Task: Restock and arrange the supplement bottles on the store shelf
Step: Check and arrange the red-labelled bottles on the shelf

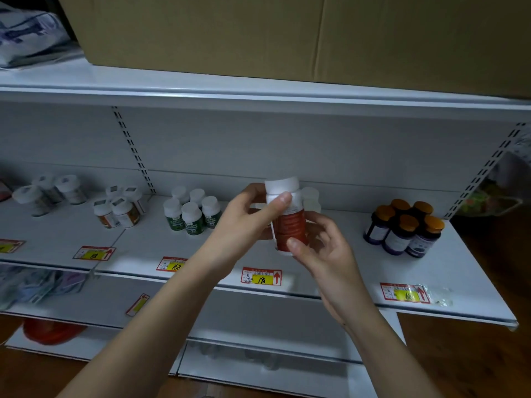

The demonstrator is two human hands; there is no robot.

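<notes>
Both hands (287,225) grip a red-labelled bottle (287,219) above price tag (261,276) "198".

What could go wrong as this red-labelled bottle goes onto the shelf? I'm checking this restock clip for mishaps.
1. The red-labelled bottle is pinched only by fingertips of the left hand and right hand; that light grip might slip.
2. White-capped bottles stand right behind it, so setting it down could topple them.
3. The green-labelled bottles sit near the left forearm and might get bumped.
</notes>
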